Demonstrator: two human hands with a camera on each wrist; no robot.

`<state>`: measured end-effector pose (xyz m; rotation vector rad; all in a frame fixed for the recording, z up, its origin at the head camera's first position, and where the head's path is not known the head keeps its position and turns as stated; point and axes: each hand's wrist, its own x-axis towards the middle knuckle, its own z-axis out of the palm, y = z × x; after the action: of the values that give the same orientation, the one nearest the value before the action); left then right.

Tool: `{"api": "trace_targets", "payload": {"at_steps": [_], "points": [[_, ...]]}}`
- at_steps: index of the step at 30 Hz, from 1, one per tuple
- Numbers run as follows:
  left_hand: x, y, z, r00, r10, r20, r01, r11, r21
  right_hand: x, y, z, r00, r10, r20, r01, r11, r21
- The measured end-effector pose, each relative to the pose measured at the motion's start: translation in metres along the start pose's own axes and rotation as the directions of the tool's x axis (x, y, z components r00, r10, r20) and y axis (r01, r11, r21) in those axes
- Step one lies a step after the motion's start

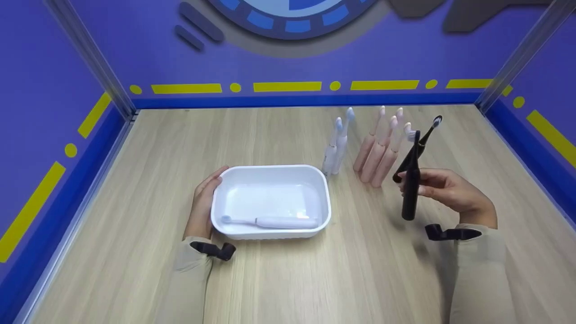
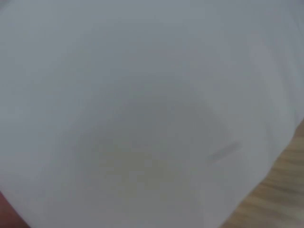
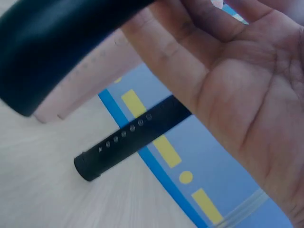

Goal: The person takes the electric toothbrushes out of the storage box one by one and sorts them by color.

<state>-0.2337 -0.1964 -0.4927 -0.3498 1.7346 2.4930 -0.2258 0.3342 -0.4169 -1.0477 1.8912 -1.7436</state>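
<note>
In the head view my right hand [image 1: 454, 193] pinches a black electric toothbrush [image 1: 410, 193] by its handle, bristle head up, above the table. The right wrist view shows this handle [image 3: 61, 52] close up beside the palm. Behind it a second black electric toothbrush [image 1: 407, 164] stands tilted, with a row of small marks on its handle in the right wrist view. My left hand [image 1: 204, 198] rests against the left side of a white plastic tub [image 1: 324, 189], fingertips at its far left corner. A white electric toothbrush [image 1: 285, 222] lies inside along the near wall.
Several pink electric toothbrushes [image 1: 375, 159] stand grouped left of the black ones. Two white electric toothbrushes [image 1: 330, 157] stand by the tub's far right corner. The wooden table [image 1: 288, 279] meets a blue panel [image 1: 288, 67] at the back and more panels at both sides.
</note>
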Motion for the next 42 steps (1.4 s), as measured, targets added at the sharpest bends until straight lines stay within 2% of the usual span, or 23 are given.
{"api": "trace_targets", "payload": {"at_steps": [9,19,23,31,42], "points": [[0.001,0.0,-0.002,1.0,0.001,-0.007,-0.001,1.0,0.019,-0.006,0.005,-0.002,0.999,-0.021,-0.034,0.022,1.0,0.017],[0.0,0.0,-0.002,1.0,0.007,0.002,-0.007,1.0,-0.002,-0.013,0.008,-0.002,0.99,0.062,-0.13,-0.06,0.998,0.022],[0.0,0.0,-0.002,1.0,0.011,0.006,-0.011,1.0,0.004,-0.015,0.009,-0.002,0.989,0.07,-0.133,-0.067,0.997,0.029],[0.0,-0.001,-0.002,1.0,0.026,0.005,-0.026,0.999,0.02,-0.014,0.014,-0.003,0.996,0.015,-0.083,-0.009,0.998,0.063],[0.001,-0.001,-0.002,1.0,0.016,0.01,-0.016,1.0,0.021,-0.017,0.016,-0.006,0.996,-0.008,-0.086,0.013,0.998,0.058]]}}
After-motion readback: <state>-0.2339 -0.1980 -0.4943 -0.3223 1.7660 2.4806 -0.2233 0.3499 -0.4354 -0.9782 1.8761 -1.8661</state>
